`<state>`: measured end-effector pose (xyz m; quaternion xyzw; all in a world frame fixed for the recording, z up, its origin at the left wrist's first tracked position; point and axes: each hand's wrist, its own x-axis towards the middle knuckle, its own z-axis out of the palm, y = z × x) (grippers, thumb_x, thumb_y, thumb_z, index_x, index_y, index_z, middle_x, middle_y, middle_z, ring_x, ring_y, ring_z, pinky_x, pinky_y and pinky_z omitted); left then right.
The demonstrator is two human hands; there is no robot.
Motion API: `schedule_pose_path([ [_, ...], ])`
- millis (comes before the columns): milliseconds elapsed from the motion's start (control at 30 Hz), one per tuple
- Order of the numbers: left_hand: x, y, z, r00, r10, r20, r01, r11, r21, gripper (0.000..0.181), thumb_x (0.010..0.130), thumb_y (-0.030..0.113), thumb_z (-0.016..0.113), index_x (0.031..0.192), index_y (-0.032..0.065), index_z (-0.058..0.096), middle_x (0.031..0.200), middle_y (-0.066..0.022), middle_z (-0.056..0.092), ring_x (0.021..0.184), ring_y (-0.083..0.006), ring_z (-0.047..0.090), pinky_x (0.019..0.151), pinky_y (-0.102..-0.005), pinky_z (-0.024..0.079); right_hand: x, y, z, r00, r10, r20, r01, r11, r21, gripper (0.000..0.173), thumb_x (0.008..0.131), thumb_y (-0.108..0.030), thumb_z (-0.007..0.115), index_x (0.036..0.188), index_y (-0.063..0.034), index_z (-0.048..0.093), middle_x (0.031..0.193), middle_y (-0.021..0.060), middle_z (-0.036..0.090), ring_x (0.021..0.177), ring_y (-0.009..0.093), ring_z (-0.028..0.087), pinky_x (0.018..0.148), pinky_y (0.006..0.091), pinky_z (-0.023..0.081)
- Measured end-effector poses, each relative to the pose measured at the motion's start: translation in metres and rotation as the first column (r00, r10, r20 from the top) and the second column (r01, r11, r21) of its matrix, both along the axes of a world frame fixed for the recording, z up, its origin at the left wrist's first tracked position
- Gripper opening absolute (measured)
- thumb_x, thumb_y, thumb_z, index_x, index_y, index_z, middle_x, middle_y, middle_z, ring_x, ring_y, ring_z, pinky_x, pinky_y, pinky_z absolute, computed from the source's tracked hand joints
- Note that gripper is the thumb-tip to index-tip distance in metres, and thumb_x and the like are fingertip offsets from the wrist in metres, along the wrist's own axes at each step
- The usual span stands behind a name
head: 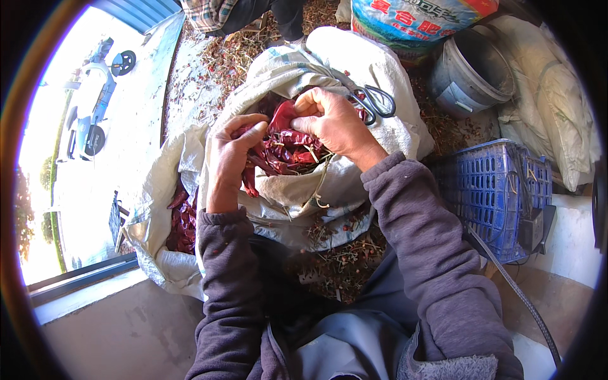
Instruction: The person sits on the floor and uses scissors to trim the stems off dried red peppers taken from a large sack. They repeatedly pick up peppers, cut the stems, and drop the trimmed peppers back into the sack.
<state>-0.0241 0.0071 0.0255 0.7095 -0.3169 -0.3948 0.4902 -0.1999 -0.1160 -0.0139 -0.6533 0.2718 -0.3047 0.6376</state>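
Note:
Dried red chili peppers (289,152), some with pale stems, fill the mouth of a white woven sack (294,187) in front of me. Over this opening, my right hand (332,123) pinches one broad red chili (283,115) between thumb and fingers. My left hand (232,147) curls around dark red chilies at the left rim, with thumb and forefinger close to the pinched pepper. Black-handled scissors (375,102) lie on the sack just beyond my right hand, their blades partly hidden. Another white sack (161,209) holding red chilies (183,221) stands beside my left forearm.
A blue plastic crate (489,190) with a cable (517,289) sits at the right, below a grey bucket (470,71). Stem debris (228,61) litters the floor. A printed bag (422,23) and a person's dark-clothed leg (287,19) are at the top. An electric scooter (90,104) stands outside.

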Motion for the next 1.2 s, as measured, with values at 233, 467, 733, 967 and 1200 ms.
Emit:
schedule_pose_path([
  [233, -0.013, 0.0, 0.001, 0.985, -0.053, 0.163, 0.067, 0.995, -0.078, 0.045, 0.087, 0.012, 0.078, 0.131, 0.0102, 0.069, 0.093, -0.0011, 0.07, 0.081, -0.0091, 0.063, 0.077, -0.0232, 0.052, -0.002, 0.007, 0.007, 0.993, 0.067, 0.102, -0.116, 0.767, 0.631, 0.018, 0.091, -0.011, 0.073, 0.106, -0.0051, 0.065, 0.095, 0.0033, 0.069, 0.079, 0.012, 0.064, 0.066, 0.0256, 0.053],
  [467, -0.011, -0.001, 0.004, 0.998, -0.049, 0.038, 0.053, 0.995, -0.089, 0.029, 0.088, 0.01, 0.076, 0.116, 0.0055, 0.073, 0.088, -0.0023, 0.071, 0.081, -0.009, 0.064, 0.076, -0.0236, 0.052, -0.001, 0.011, 0.012, 0.988, 0.138, 0.068, -0.152, 0.826, 0.543, 0.02, 0.094, -0.014, 0.071, 0.111, -0.0046, 0.067, 0.098, 0.0034, 0.069, 0.086, 0.01, 0.065, 0.069, 0.0257, 0.057],
  [733, -0.018, -0.001, -0.004, 0.996, 0.088, 0.014, -0.086, 0.986, -0.142, 0.015, 0.092, 0.011, 0.073, 0.105, 0.0046, 0.074, 0.088, -0.0011, 0.07, 0.076, -0.0056, 0.06, 0.064, -0.0196, 0.046, 0.014, 0.018, 0.008, 0.991, 0.132, 0.007, -0.125, 0.923, 0.364, 0.032, 0.095, -0.018, 0.074, 0.118, 0.0015, 0.064, 0.101, 0.0072, 0.07, 0.086, 0.013, 0.069, 0.076, 0.0262, 0.06],
  [967, -0.014, -0.002, -0.008, 0.965, 0.121, -0.234, -0.174, 0.959, -0.222, 0.009, 0.093, 0.01, 0.073, 0.101, 0.0061, 0.071, 0.083, -0.0009, 0.07, 0.066, -0.0062, 0.061, 0.058, -0.0207, 0.047, 0.025, 0.022, -0.007, 0.997, -0.007, -0.075, 0.01, 0.999, 0.044, 0.036, 0.084, -0.018, 0.08, 0.113, -0.0001, 0.071, 0.099, 0.0167, 0.076, 0.088, 0.028, 0.074, 0.084, 0.0371, 0.056],
  [1200, -0.015, -0.004, -0.009, 0.952, 0.166, -0.256, -0.216, 0.96, -0.177, 0.01, 0.097, 0.012, 0.067, 0.103, 0.0041, 0.068, 0.083, -0.0055, 0.071, 0.064, -0.0112, 0.065, 0.054, -0.0211, 0.05, 0.018, 0.024, 0.0, 0.992, -0.07, -0.1, 0.058, 0.99, -0.125, 0.032, 0.085, -0.019, 0.079, 0.109, -0.0001, 0.071, 0.095, 0.017, 0.076, 0.087, 0.027, 0.075, 0.083, 0.0362, 0.057],
])
